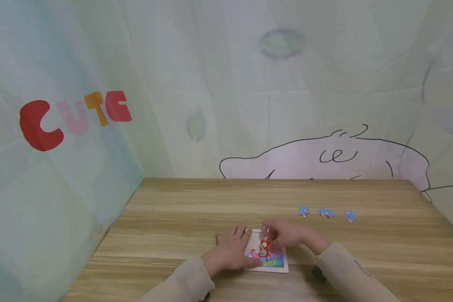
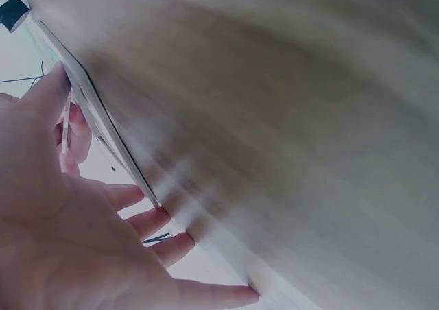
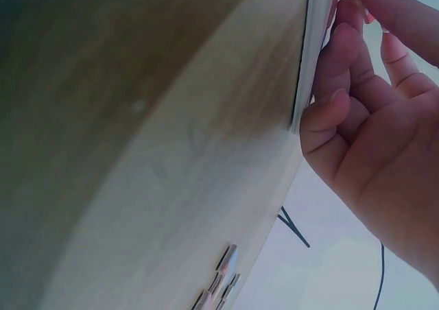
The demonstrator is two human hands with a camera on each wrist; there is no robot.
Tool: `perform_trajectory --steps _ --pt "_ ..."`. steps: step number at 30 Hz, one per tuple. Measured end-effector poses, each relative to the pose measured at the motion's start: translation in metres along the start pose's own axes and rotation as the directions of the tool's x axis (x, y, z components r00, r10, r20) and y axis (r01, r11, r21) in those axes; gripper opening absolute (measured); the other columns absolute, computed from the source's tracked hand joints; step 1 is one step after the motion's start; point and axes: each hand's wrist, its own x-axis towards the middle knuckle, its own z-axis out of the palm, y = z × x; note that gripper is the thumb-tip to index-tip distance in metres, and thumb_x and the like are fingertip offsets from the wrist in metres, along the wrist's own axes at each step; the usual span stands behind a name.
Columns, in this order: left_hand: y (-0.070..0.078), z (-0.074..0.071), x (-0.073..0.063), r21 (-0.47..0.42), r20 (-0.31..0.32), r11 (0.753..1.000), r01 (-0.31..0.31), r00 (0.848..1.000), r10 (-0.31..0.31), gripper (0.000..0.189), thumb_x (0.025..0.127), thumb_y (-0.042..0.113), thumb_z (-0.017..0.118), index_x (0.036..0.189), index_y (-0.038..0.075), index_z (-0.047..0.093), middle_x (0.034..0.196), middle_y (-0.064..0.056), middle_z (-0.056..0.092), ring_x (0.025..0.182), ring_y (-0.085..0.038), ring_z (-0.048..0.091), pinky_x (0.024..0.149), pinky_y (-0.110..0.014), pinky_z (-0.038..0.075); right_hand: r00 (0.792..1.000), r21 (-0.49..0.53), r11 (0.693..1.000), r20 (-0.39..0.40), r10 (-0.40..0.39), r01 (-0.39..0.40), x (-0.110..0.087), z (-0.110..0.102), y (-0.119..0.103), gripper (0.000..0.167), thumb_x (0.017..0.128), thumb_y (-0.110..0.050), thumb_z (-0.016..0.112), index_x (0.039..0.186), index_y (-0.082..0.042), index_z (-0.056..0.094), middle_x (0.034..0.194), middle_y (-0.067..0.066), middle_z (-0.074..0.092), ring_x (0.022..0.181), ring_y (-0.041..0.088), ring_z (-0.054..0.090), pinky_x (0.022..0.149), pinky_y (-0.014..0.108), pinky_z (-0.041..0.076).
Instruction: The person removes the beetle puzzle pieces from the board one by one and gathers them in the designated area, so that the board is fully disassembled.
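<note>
A white-rimmed jigsaw puzzle board [image 1: 283, 270] lies on the table, its lower part filled with a colourful red, green and blue picture. My left hand [image 1: 232, 251] rests on its left side with spread fingers, the thumb across the lower edge. Over the upper right part of the board, my right hand [image 1: 287, 233] pinches a puzzle piece, which appears edge-on as a thin puzzle piece [image 2: 66, 125] in the left wrist view. The piece's picture is mostly hidden by the fingers. In the right wrist view the lower fingers [image 3: 326, 118] curl beside the board's edge.
Beyond the right hand lie three loose blue puzzle pieces: a left piece [image 1: 304, 211], a middle piece [image 1: 326, 212] and a right piece [image 1: 349, 215]. The wooden table [image 1: 173, 209] meets a printed cloth backdrop [image 1: 230, 84] behind and at the left.
</note>
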Motion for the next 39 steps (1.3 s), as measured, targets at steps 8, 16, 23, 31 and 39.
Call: perform_trajectory --steps 8,16,23,31,39 --pt "0.001 0.0 0.0 0.001 -0.003 1.0 0.011 1.0 -0.011 0.094 0.078 0.069 0.062 0.147 0.009 0.038 0.15 -0.011 0.036 0.139 -0.034 0.03 0.095 -0.079 0.022 1.0 0.052 0.999 0.018 -0.014 0.013 -0.002 -0.003 0.004 0.012 0.089 -0.004 0.063 0.095 -0.01 0.054 0.078 -0.002 0.06 0.07 0.013 0.054 0.064 0.028 0.044" --pt "0.0 0.0 0.001 0.007 -0.003 1.0 0.008 1.0 -0.008 0.094 0.078 0.07 0.061 0.147 0.009 0.038 0.15 -0.012 0.036 0.139 -0.034 0.03 0.095 -0.079 0.023 1.0 0.063 0.998 0.017 -0.014 0.013 -0.001 -0.005 0.009 0.009 0.092 -0.008 0.063 0.094 -0.009 0.054 0.078 -0.002 0.059 0.074 0.014 0.053 0.069 0.029 0.043" --pt "0.0 0.001 0.001 0.008 -0.015 1.0 0.001 1.0 -0.001 0.095 0.078 0.069 0.062 0.147 0.008 0.039 0.149 -0.012 0.036 0.139 -0.035 0.03 0.094 -0.079 0.023 0.999 0.068 0.997 -0.002 -0.032 0.032 -0.005 -0.008 0.012 0.012 0.091 -0.008 0.064 0.097 -0.008 0.053 0.08 -0.001 0.057 0.075 0.015 0.052 0.068 0.029 0.042" --pt "0.001 0.0 -0.001 0.017 -0.021 1.0 -0.006 1.0 0.007 0.095 0.078 0.069 0.062 0.147 0.008 0.039 0.149 -0.012 0.037 0.138 -0.034 0.031 0.094 -0.078 0.024 0.997 0.074 0.995 -0.044 -0.062 0.065 -0.017 -0.019 0.02 0.012 0.091 -0.007 0.063 0.097 -0.006 0.054 0.08 -0.001 0.056 0.076 0.014 0.052 0.07 0.026 0.044" --pt "0.001 0.001 0.0 0.02 -0.011 1.0 0.007 1.0 -0.007 0.094 0.078 0.069 0.062 0.147 0.009 0.039 0.15 -0.012 0.036 0.139 -0.034 0.03 0.095 -0.078 0.023 0.997 0.073 0.997 -0.08 0.013 -0.007 -0.036 -0.035 0.027 0.012 0.093 -0.014 0.063 0.099 -0.01 0.053 0.08 0.0 0.056 0.072 0.014 0.049 0.064 0.026 0.042"
